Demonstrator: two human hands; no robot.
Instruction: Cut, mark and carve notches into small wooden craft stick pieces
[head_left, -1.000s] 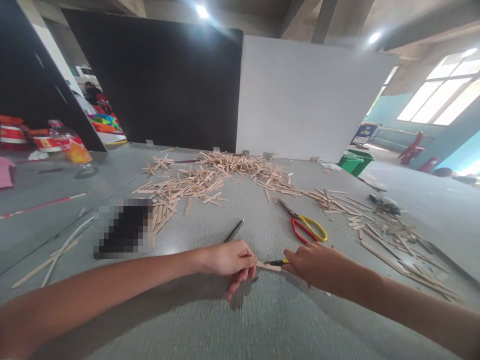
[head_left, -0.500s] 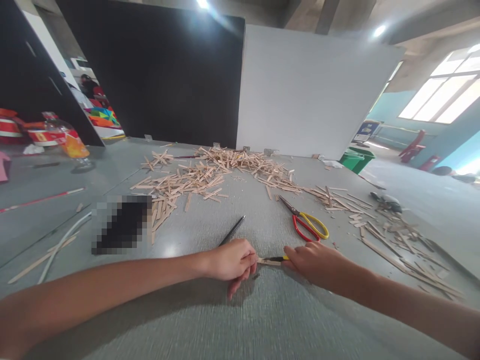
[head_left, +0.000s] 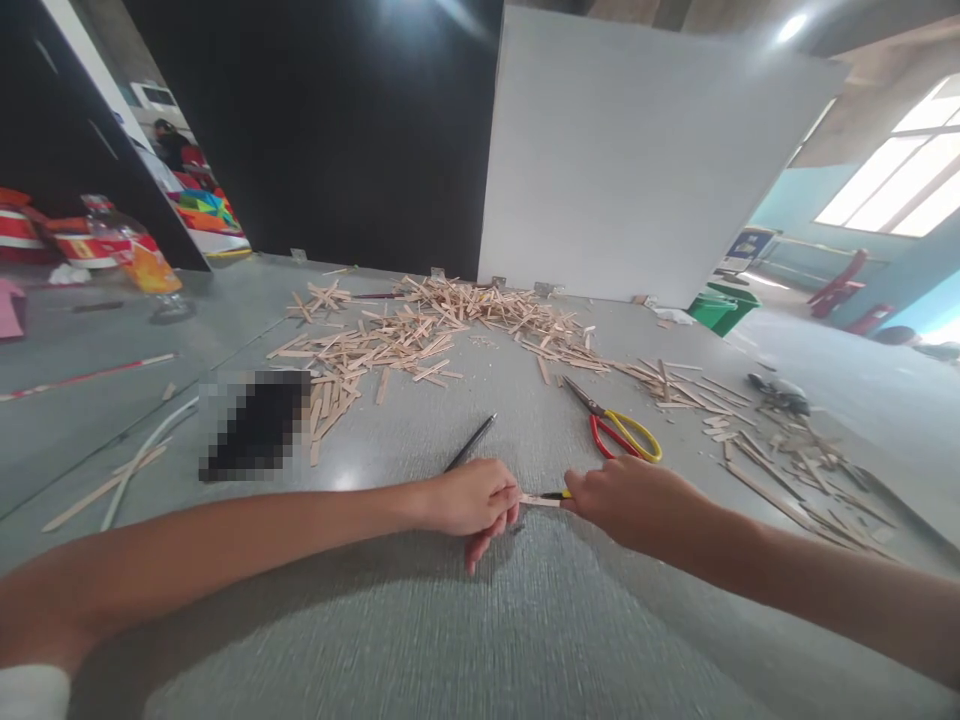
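Note:
Between my hands, low over the grey table (head_left: pixel 420 640), a short wooden stick (head_left: pixel 541 502) spans the gap. My left hand (head_left: pixel 480 500) is closed on its left end, fingers curled. My right hand (head_left: pixel 626 498) is closed round a yellow-and-black tool (head_left: pixel 556 495) lying along the stick; most of the tool is hidden by the fingers. A dark pen (head_left: pixel 472 440) lies just beyond my left hand. Beyond my right hand are scissors (head_left: pixel 619 430) with one red and one yellow handle, lying with blades pointing away.
Piled wooden sticks (head_left: pixel 480 305) lie at the back, with more sticks (head_left: pixel 780 470) at the right. A blurred dark object (head_left: pixel 259 425), a white cable (head_left: pixel 146 450) and a bottle (head_left: pixel 146 260) are at left. Black and white panels (head_left: pixel 600 150) stand behind.
The view has tipped down and shifted slightly, so the table items appear a little higher and further right. Both hands keep their hold, with little movement between them.

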